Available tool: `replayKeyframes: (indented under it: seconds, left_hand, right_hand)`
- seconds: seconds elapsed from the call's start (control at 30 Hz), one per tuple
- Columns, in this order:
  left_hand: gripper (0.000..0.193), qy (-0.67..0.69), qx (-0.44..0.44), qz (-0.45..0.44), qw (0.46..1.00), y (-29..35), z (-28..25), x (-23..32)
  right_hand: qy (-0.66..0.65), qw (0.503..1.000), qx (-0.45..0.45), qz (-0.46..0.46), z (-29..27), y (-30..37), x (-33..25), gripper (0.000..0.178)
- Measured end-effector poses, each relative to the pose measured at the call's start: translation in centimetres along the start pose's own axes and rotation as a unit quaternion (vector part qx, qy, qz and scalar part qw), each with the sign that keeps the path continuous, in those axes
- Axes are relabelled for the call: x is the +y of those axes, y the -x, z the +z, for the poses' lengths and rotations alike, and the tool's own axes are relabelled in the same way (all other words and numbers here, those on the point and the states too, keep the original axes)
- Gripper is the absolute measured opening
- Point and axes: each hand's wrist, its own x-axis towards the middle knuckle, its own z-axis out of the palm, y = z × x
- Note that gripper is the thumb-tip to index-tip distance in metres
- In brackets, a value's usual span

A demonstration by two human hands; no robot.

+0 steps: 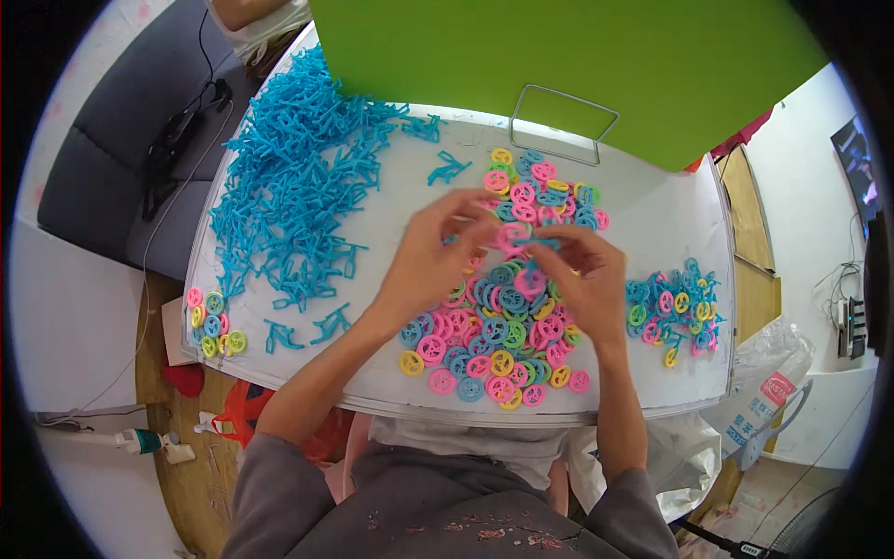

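Both hands meet above a pile of small plastic wheels [498, 368] in pink, blue, yellow and green. A pink wheel [511, 240], somewhat blurred, is pinched in the fingers of my left hand [438, 252]. My right hand [587, 277] grips a blue plastic frame piece [543, 243] between thumb and fingers, right beside that wheel. Another pink wheel [531, 283] shows just under the right thumb; whether it is attached to the frame piece I cannot tell. To the left spreads a large heap of blue frame pieces [298, 177].
At the right lies a cluster of frame pieces with wheels [675, 307]. Several wheels [214, 323] sit at the table's left corner. A green panel [559, 65] and a metal wire loop [563, 112] border the far side. Another person's arm [247, 11] shows at upper left.
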Motion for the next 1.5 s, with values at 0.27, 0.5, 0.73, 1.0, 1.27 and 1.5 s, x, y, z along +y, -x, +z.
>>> replayKeyframes:
  seconds: [0.27, 0.5, 0.73, 1.0, 1.27, 1.5]
  left_hand:
    - [0.023, -0.481, 0.088, 0.118, 0.864, -0.2, -4.9, -1.1]
    - [0.018, -0.428, 0.075, 0.058, 0.899, -0.4, -4.7, -1.4]
    - [0.011, -0.243, 0.08, 0.109, 0.961, -0.3, -2.7, 0.1]
    - [0.016, -0.08, 0.087, 0.107, 0.987, 0.0, 1.5, -0.1]
    - [0.016, -0.433, 0.037, 0.196, 0.879, 0.0, 1.3, -3.1]
    - [0.018, -0.042, 0.046, -0.01, 0.998, 0.0, 1.3, -0.6]
  right_hand:
    - [0.253, 0.946, 0.203, 0.023, -13.0, 3.4, 0.3, 0.023]
    - [0.472, 0.863, 0.168, 0.062, -16.3, 5.7, 2.5, 0.036]
    - [0.269, 0.96, 0.029, -0.078, -4.6, 0.7, -3.1, 0.05]
    - [0.144, 0.989, -0.029, 0.002, 0.0, -1.2, -0.8, 0.03]
    - [-0.164, 0.984, -0.025, 0.066, -2.2, -1.2, 1.5, 0.025]
    - [-0.233, 0.969, -0.056, 0.05, -1.5, -1.0, 2.4, 0.021]
